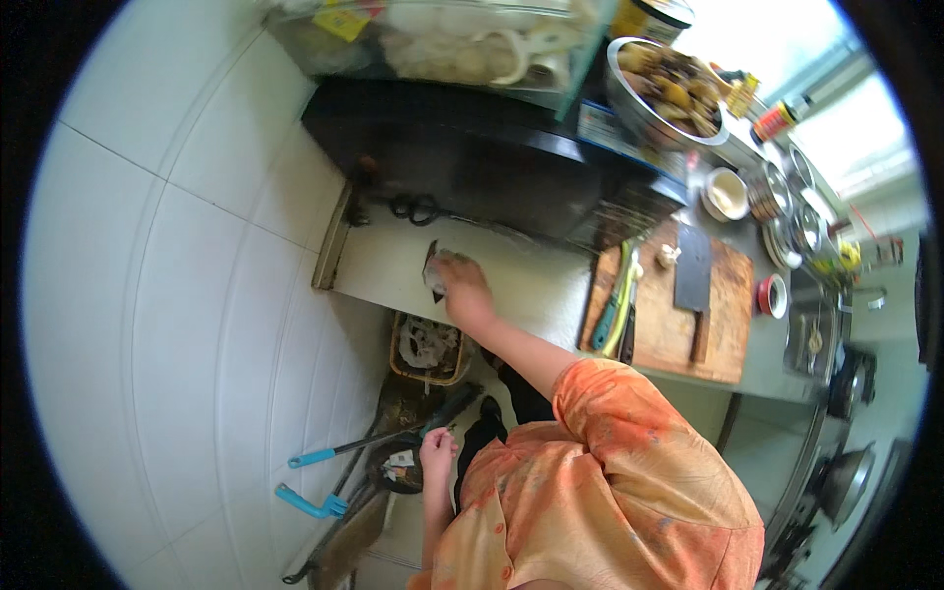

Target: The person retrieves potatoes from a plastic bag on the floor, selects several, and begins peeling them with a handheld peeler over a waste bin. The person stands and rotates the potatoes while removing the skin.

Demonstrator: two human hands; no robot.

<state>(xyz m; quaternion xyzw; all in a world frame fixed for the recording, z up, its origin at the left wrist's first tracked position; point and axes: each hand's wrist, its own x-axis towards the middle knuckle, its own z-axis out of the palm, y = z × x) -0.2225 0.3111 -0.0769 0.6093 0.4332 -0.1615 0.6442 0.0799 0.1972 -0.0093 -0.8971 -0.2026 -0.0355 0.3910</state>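
My right hand (460, 285) reaches over the pale counter (379, 261) with its fingers closed on a crumpled whitish wad (434, 278). Dark edges show beside the wad; whether it is cloth or paper I cannot tell. Beyond that hand, black-handled scissors (415, 208) lie against the base of a dark, glossy appliance (472, 147). My left hand (439, 451) hangs low beside my body, its fingers curled together. Anything inside them is hidden. Close to it are a broom's dark head (454, 405) and a dark, round container (401, 470) with scraps.
Below the counter edge stands a lined waste basket (430, 349). A cutting board (733, 344) at the right bears a cleaver (692, 270), garlic (668, 256) and green-handled tools. Behind it sits a metal bowl of brownish food (629, 93). A tiled wall (197, 285) borders the left.
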